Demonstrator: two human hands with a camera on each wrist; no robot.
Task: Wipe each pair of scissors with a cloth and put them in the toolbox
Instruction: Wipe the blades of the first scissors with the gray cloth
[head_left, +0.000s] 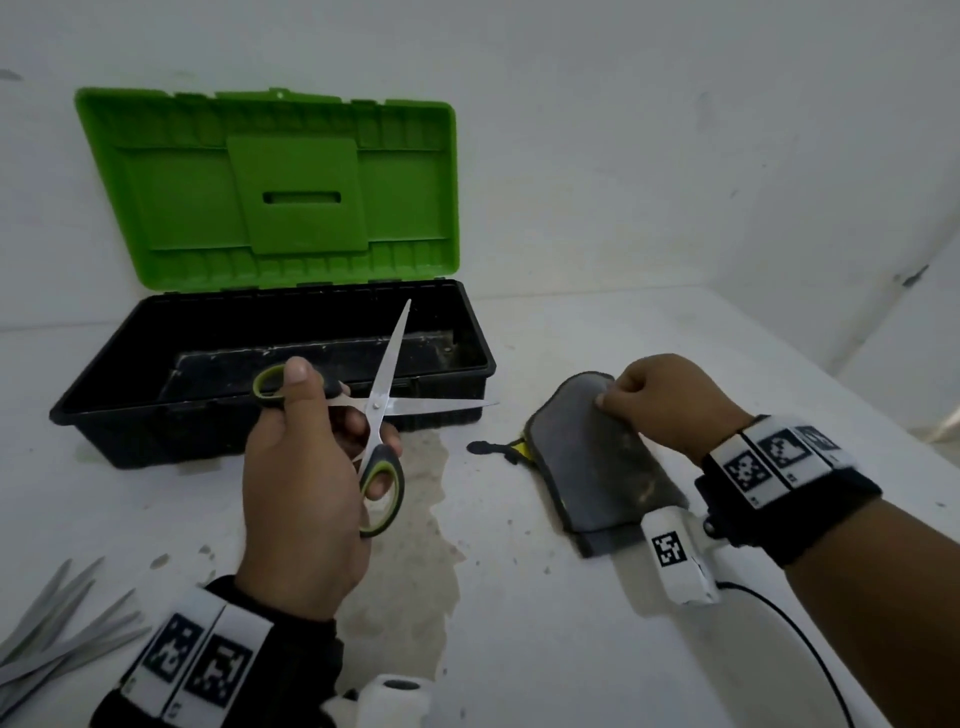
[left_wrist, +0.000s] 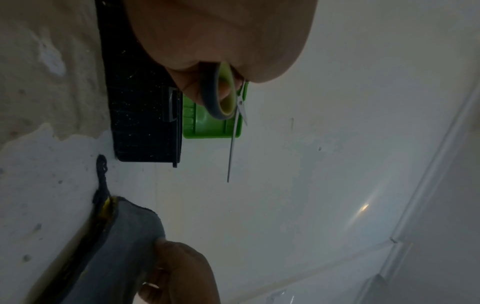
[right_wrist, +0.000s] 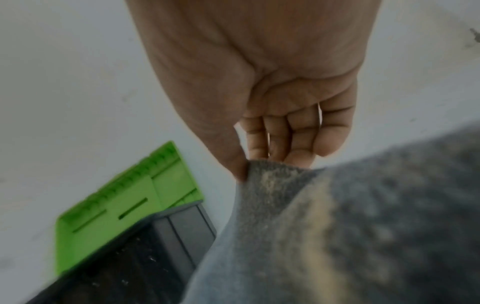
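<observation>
My left hand (head_left: 332, 415) holds a pair of scissors (head_left: 382, 384) with grey-and-green handles, thumb through one loop and fingers through the other; the blades are spread wide open in front of the toolbox. The handle loop (left_wrist: 223, 92) and one blade show in the left wrist view. My right hand (head_left: 618, 395) pinches the top edge of a grey cloth (head_left: 597, 467) and lifts it off the table; the pinch shows close up on the cloth (right_wrist: 270, 181). The toolbox (head_left: 104, 384) is black with a green lid (head_left: 291, 187) standing open against the wall.
Several more scissors blades (head_left: 62, 623) lie at the table's left front edge. A black cable (head_left: 810, 654) runs along the right front of the table. A worn brown patch (head_left: 415, 545) marks the white tabletop between my hands. The wall stands right behind the toolbox.
</observation>
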